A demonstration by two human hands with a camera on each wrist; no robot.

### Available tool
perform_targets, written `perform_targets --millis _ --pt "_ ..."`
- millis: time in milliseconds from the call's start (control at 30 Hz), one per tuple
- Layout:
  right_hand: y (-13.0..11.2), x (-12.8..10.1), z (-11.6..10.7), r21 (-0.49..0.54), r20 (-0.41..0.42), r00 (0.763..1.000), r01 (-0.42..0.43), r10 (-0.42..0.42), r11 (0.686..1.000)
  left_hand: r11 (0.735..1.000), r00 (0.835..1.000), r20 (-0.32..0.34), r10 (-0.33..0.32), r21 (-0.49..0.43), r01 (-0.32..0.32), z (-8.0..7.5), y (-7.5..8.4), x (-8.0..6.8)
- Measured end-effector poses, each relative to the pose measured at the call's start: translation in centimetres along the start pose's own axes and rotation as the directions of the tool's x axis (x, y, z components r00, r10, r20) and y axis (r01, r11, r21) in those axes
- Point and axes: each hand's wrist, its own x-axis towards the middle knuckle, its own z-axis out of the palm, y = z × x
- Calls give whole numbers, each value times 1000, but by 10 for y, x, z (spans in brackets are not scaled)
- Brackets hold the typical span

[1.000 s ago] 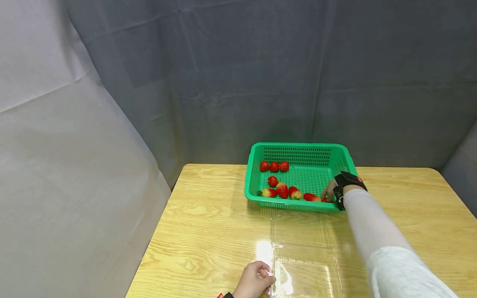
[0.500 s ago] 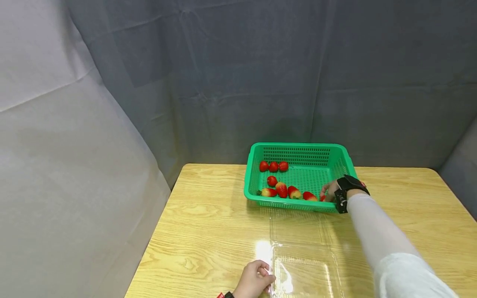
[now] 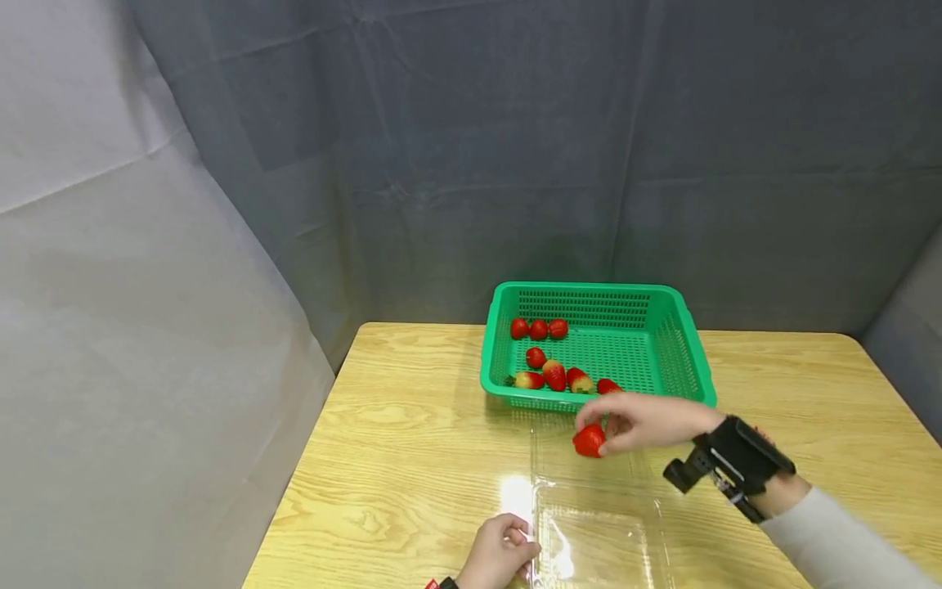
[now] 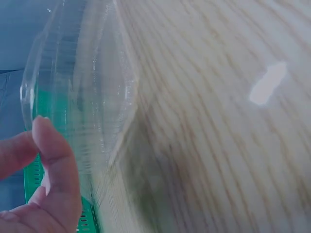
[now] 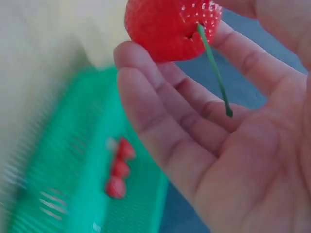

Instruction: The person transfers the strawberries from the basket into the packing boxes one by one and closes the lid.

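Note:
My right hand [image 3: 651,419] holds a red strawberry [image 3: 589,440] between thumb and fingers, in the air just in front of the green basket. In the right wrist view the strawberry [image 5: 167,29] shows a dotted skin and a thin green stem hanging toward the palm. At the bottom of the head view, my left hand [image 3: 496,550] pinches the left edge of a clear plastic box [image 3: 596,536] lying on the table. The left wrist view has the thumb and a finger meeting at the rim of this box [image 4: 97,73].
The green basket [image 3: 543,399] stands at the table's back, beyond the clear box. Three round red fruits [image 3: 539,329] sit in its back left corner, and several red and yellowish strawberries [image 3: 553,375] lie along its front. Grey cloth [image 3: 471,164] hangs behind the wooden table [image 3: 397,458].
My right hand has lifted the strawberry out of the basket's front right corner and brought it left and nearer, over the far part of the clear box. The left hand has stayed put.

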Motion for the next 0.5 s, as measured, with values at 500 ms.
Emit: perform_targets --millis 500 --pt "34 7 128 -141 122 979 -144 161 979 999 1000 -11 -21 -48 21 -2 2 -2"
